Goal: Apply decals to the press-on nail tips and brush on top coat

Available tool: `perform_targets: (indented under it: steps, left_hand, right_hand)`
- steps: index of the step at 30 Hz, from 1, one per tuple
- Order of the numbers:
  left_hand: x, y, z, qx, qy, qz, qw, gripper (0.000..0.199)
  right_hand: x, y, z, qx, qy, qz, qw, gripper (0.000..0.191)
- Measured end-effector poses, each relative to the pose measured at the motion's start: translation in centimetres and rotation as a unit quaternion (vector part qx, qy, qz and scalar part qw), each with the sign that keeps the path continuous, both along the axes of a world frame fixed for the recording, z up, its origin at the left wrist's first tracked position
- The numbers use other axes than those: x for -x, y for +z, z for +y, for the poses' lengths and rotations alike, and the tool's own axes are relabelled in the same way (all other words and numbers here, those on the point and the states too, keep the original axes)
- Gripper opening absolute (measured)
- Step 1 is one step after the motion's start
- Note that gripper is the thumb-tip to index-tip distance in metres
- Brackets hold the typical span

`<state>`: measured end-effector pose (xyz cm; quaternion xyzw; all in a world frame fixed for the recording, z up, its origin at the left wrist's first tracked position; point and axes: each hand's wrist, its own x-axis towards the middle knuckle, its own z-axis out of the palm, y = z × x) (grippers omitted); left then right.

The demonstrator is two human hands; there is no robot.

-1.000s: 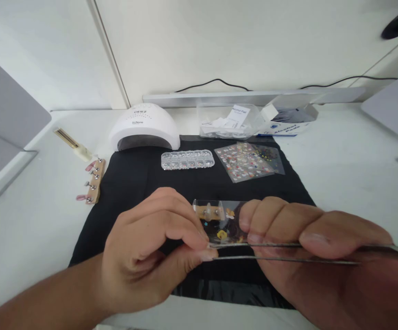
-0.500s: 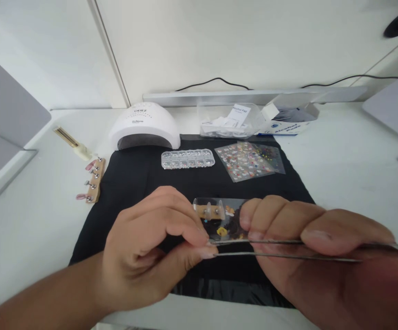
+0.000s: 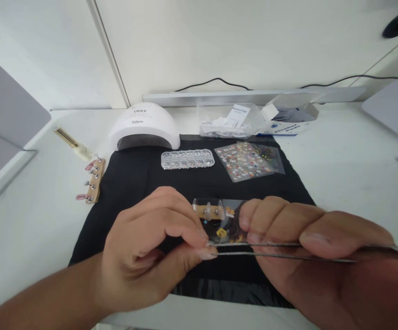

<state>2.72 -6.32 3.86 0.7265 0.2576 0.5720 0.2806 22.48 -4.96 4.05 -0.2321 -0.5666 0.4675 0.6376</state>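
My right hand (image 3: 308, 243) holds a pair of metal tweezers (image 3: 270, 250) lengthwise, with the two arms slightly apart and pointing left. At the tweezer tips, the thumb and index finger of my left hand (image 3: 160, 243) are pinched together; what lies between them is too small to make out. Just above the tweezers is a clear sticker sheet (image 3: 231, 229) with a yellow flower and an orange-and-white figure, its right end at my right fingers. Behind it stands a wooden strip (image 3: 202, 211) carrying clear nail tips, partly covered by the sheet and my left hand.
On the black cloth (image 3: 133, 178) lie a clear compartment case (image 3: 188, 159) of small gems and more sticker sheets (image 3: 243, 162). A white nail lamp (image 3: 144, 126), a plastic tub of alcohol pads (image 3: 228, 121) and an alcohol pad box (image 3: 288, 121) stand behind. Another nail-tip stand (image 3: 95, 181) is at left.
The tweezer arms sit slightly closer together near the tips, the upper one having dropped a little. Both hands stay in nearly the same place.
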Motion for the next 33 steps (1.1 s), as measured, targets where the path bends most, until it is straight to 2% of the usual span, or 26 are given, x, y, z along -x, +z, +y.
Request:
perform_targets:
  steps: [7, 16, 23, 33]
  left_hand:
    - [0.1, 0.3, 0.0, -0.001, 0.001, 0.019, 1.0, 0.014]
    - [-0.1, -0.3, -0.3, 0.03, 0.01, -0.008, 0.999, 0.014]
    - [-0.3, -0.3, -0.5, 0.1, 0.023, -0.028, 0.994, 0.016]
    - [-0.4, -0.4, -0.7, 0.139, -0.008, -0.064, 0.988, 0.023]
  right_hand:
    - [-0.2, -0.1, -0.2, 0.001, -0.011, -0.002, 1.0, 0.029]
    - [0.0, -0.5, 0.0, 0.003, -0.022, 0.005, 1.0, 0.025]
    - [-0.2, -1.2, 0.5, -0.013, 0.05, 0.069, 0.996, 0.025]
    - [0.0, -1.4, 0.7, -0.018, 0.043, 0.071, 0.996, 0.027]
